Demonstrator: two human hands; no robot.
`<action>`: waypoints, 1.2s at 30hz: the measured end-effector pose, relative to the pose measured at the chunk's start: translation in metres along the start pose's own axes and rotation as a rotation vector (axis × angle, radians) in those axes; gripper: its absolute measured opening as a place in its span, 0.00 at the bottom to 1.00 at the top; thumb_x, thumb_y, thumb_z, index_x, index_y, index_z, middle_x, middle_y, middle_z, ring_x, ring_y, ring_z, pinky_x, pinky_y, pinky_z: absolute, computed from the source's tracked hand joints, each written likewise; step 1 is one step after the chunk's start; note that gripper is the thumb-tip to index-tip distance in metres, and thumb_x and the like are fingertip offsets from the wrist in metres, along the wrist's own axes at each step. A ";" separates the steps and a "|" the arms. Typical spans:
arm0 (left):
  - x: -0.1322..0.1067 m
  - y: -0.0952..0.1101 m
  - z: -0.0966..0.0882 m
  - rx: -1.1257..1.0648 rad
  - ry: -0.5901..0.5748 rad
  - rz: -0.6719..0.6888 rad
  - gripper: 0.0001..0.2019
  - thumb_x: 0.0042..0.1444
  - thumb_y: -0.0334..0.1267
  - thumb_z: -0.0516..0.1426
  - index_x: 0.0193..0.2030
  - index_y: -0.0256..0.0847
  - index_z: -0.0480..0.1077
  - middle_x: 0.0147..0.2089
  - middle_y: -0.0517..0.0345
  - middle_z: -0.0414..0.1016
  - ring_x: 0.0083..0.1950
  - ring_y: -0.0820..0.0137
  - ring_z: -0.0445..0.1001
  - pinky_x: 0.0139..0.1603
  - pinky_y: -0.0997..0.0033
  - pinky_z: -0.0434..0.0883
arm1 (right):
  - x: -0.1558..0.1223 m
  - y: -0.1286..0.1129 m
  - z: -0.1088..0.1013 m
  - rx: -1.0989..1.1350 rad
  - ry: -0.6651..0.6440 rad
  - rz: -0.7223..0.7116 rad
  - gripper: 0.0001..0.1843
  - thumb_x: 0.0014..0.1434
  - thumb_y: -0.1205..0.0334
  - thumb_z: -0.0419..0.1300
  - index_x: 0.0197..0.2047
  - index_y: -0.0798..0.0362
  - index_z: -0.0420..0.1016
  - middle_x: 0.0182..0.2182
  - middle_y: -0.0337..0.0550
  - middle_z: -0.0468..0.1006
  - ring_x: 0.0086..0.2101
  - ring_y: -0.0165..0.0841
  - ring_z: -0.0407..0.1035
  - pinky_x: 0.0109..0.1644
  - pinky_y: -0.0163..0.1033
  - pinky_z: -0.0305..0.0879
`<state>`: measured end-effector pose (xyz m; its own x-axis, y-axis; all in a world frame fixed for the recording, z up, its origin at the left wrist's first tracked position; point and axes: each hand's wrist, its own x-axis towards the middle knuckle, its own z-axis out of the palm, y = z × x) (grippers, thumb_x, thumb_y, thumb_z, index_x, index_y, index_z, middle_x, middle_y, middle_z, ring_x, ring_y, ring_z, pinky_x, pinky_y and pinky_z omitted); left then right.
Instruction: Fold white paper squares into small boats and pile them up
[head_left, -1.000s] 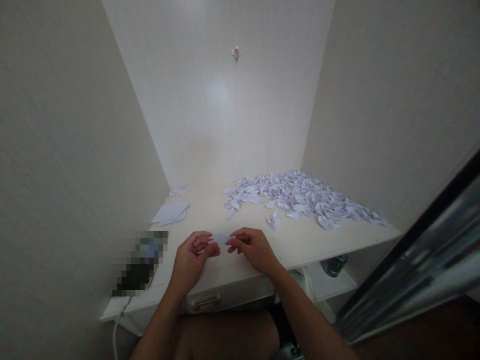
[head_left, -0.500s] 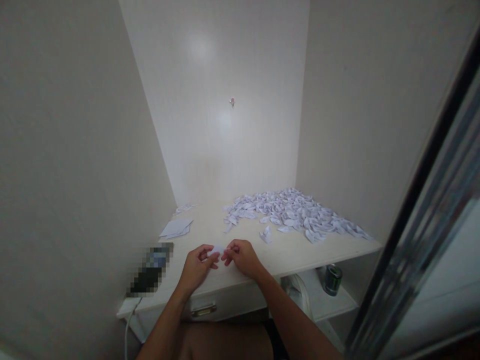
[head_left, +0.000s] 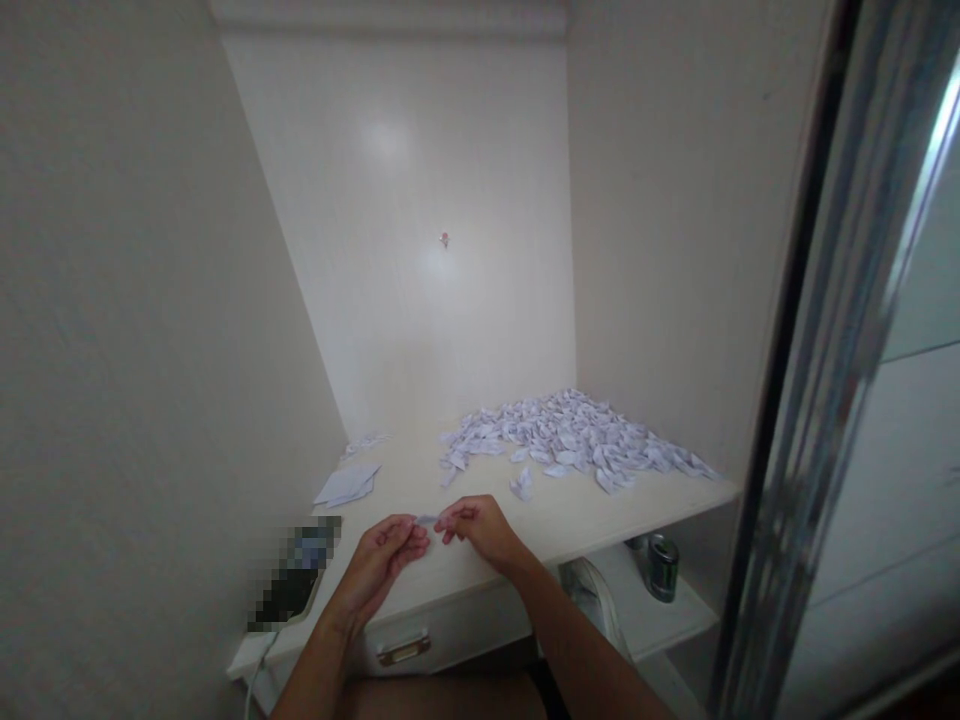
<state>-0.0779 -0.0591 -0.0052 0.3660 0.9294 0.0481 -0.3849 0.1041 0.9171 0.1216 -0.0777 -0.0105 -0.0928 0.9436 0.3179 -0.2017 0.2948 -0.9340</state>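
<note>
My left hand (head_left: 381, 558) and my right hand (head_left: 478, 527) meet above the front edge of a pale wooden desk (head_left: 570, 515). Both pinch one small white folded piece of paper (head_left: 427, 519) between their fingertips. Behind them, a big heap of small folded white paper pieces (head_left: 570, 440) covers the right rear of the desk. One folded piece (head_left: 521, 486) lies apart, just in front of the heap. A few flat paper slips (head_left: 346, 484) lie at the left.
A blurred-out dark device (head_left: 294, 586) with a white cable (head_left: 255, 680) lies at the desk's front left. Below are a drawer with a metal handle (head_left: 403, 650) and a shelf holding a green can (head_left: 663, 566). Walls close in left, back and right; a mirrored door frame (head_left: 817, 400) stands right.
The camera has tilted up and swung, so desk and hands sit lower in the picture. My hands stay together on the small paper, with the fingers shifting slightly on it.
</note>
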 end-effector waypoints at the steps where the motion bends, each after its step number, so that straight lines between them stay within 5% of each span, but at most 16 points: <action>1: 0.000 0.000 0.000 -0.006 -0.013 -0.005 0.15 0.46 0.41 0.71 0.37 0.34 0.78 0.35 0.49 0.82 0.36 0.67 0.81 0.42 0.69 0.78 | -0.001 -0.002 -0.001 0.010 0.002 0.006 0.19 0.48 0.48 0.71 0.32 0.57 0.81 0.31 0.46 0.83 0.26 0.31 0.73 0.32 0.36 0.61; 5: -0.001 -0.001 -0.002 0.011 -0.035 -0.017 0.14 0.47 0.39 0.71 0.38 0.34 0.79 0.36 0.48 0.82 0.39 0.66 0.80 0.44 0.69 0.76 | -0.004 -0.005 -0.002 0.028 0.043 0.040 0.17 0.47 0.50 0.71 0.31 0.56 0.82 0.27 0.43 0.81 0.27 0.29 0.69 0.35 0.36 0.58; 12: 0.000 -0.004 -0.005 0.191 -0.009 0.001 0.18 0.40 0.35 0.73 0.39 0.32 0.81 0.34 0.49 0.81 0.33 0.70 0.76 0.33 0.76 0.71 | -0.005 -0.004 -0.004 0.087 0.096 0.083 0.12 0.40 0.58 0.74 0.29 0.54 0.82 0.27 0.39 0.79 0.30 0.30 0.68 0.39 0.38 0.61; 19: -0.001 -0.008 0.001 0.352 0.031 0.147 0.19 0.42 0.44 0.71 0.37 0.34 0.78 0.28 0.53 0.78 0.31 0.66 0.75 0.29 0.71 0.72 | 0.000 0.001 -0.003 -0.056 0.123 0.035 0.12 0.42 0.62 0.71 0.33 0.54 0.81 0.29 0.41 0.79 0.32 0.34 0.71 0.41 0.40 0.65; 26: 0.000 -0.010 0.001 0.552 -0.036 0.227 0.17 0.53 0.47 0.64 0.41 0.33 0.78 0.29 0.52 0.77 0.30 0.68 0.73 0.31 0.69 0.71 | -0.001 0.002 -0.005 -0.137 0.045 0.043 0.06 0.48 0.65 0.65 0.32 0.55 0.79 0.24 0.38 0.76 0.28 0.30 0.69 0.36 0.36 0.62; 36: -0.003 -0.004 0.005 0.524 -0.006 0.215 0.16 0.50 0.46 0.66 0.39 0.34 0.79 0.29 0.52 0.79 0.30 0.67 0.75 0.32 0.70 0.71 | -0.002 0.000 -0.005 -0.128 -0.005 0.042 0.07 0.49 0.61 0.67 0.33 0.54 0.81 0.26 0.39 0.77 0.29 0.30 0.68 0.36 0.37 0.61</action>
<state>-0.0736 -0.0641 -0.0073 0.3317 0.9079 0.2563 0.0205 -0.2786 0.9602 0.1262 -0.0788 -0.0120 -0.1031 0.9548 0.2787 -0.0719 0.2723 -0.9595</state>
